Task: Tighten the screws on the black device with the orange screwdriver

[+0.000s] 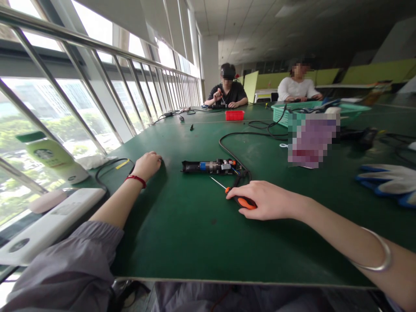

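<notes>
My right hand (pixel 263 200) rests on the green table (pixel 195 234), fingers curled round the orange handle of a screwdriver (pixel 240 200). Its thin shaft points up and left toward a black, opened electric device (pixel 211 166) with exposed parts and a black cable. My left hand (pixel 147 164) lies to the left of that device, fingers curled into a loose fist, nothing visible in it. A red cord circles that wrist; a silver bangle sits on my right forearm.
White and blue gloves (pixel 388 180) lie at the right. A red tray (pixel 234 115) and a green basket (pixel 292 110) stand further back, with cables around them. Two people sit working at the far end. A white power strip (pixel 48 225) and a bottle (pixel 52 156) lie by the window rail.
</notes>
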A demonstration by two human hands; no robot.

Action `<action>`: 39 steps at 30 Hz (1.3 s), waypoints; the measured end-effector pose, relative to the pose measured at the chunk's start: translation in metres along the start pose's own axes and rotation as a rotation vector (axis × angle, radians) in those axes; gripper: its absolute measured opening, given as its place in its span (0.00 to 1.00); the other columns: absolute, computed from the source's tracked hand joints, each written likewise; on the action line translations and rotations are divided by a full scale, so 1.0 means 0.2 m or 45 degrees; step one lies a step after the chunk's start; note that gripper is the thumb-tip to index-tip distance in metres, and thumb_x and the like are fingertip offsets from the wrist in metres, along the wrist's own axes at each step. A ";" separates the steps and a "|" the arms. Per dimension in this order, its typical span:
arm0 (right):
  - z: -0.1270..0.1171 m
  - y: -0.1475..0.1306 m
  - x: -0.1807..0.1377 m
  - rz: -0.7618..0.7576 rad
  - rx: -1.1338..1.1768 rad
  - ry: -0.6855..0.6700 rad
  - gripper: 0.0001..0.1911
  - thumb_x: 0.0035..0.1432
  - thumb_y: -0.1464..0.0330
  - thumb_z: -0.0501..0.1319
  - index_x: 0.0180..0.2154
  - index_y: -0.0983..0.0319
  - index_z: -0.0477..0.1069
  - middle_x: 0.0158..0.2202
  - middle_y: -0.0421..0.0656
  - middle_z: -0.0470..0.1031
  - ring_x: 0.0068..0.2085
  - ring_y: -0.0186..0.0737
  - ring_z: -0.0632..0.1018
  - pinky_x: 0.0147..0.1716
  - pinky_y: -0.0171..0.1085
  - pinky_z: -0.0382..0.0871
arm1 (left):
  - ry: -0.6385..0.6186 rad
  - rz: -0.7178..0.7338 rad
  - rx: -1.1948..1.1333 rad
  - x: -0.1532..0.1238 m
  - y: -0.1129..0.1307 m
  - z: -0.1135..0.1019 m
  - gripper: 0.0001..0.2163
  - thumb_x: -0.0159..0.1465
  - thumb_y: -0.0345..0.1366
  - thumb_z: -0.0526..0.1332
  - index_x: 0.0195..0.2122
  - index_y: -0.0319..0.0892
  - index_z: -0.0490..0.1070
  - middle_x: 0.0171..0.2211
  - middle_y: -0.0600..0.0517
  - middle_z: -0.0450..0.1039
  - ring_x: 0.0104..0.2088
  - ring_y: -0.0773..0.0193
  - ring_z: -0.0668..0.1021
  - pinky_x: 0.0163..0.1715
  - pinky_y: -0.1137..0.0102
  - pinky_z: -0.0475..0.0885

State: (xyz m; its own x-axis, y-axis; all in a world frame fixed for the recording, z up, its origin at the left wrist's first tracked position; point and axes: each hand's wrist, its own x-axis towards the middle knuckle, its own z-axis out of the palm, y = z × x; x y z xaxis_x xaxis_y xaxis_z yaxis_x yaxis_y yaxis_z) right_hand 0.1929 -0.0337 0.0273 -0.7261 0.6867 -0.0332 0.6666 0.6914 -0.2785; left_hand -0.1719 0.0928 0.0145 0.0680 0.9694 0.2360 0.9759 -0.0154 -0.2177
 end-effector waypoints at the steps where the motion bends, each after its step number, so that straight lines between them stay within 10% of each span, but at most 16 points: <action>1: 0.00 0.00 0.00 0.000 0.003 -0.001 0.23 0.52 0.65 0.56 0.51 0.56 0.68 0.42 0.41 0.76 0.37 0.41 0.76 0.36 0.37 0.66 | -0.005 0.012 0.031 0.00 0.00 0.00 0.19 0.60 0.34 0.45 0.43 0.41 0.75 0.47 0.43 0.72 0.45 0.55 0.75 0.40 0.67 0.70; 19: 0.00 0.00 0.00 -0.002 0.001 -0.007 0.23 0.52 0.64 0.55 0.52 0.57 0.68 0.44 0.42 0.76 0.38 0.42 0.76 0.38 0.38 0.65 | -0.004 0.339 -0.004 -0.06 0.27 -0.13 0.16 0.62 0.34 0.48 0.41 0.43 0.74 0.42 0.47 0.73 0.39 0.58 0.77 0.34 0.70 0.70; 32: 0.01 -0.01 0.01 -0.030 -0.010 0.036 0.23 0.51 0.67 0.56 0.51 0.58 0.69 0.44 0.42 0.77 0.38 0.43 0.77 0.38 0.39 0.66 | 0.027 0.233 -0.144 -0.08 0.26 -0.14 0.10 0.54 0.30 0.53 0.35 0.41 0.72 0.36 0.49 0.75 0.35 0.58 0.77 0.33 0.69 0.70; 39: -0.01 -0.01 0.01 -0.023 0.064 0.524 0.20 0.54 0.70 0.53 0.49 0.58 0.70 0.41 0.41 0.76 0.34 0.37 0.75 0.38 0.36 0.66 | 0.367 0.254 -0.461 -0.10 0.27 -0.20 0.09 0.56 0.30 0.54 0.33 0.39 0.73 0.36 0.49 0.74 0.33 0.62 0.77 0.34 0.70 0.71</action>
State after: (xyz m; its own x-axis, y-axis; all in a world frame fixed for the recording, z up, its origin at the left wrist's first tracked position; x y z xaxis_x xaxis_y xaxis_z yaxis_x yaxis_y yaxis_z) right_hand 0.1908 -0.0328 0.0295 -0.6028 0.7140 0.3562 0.6381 0.6994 -0.3220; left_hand -0.1119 0.0623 0.0355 0.2650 0.8324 0.4867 0.9439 -0.3271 0.0456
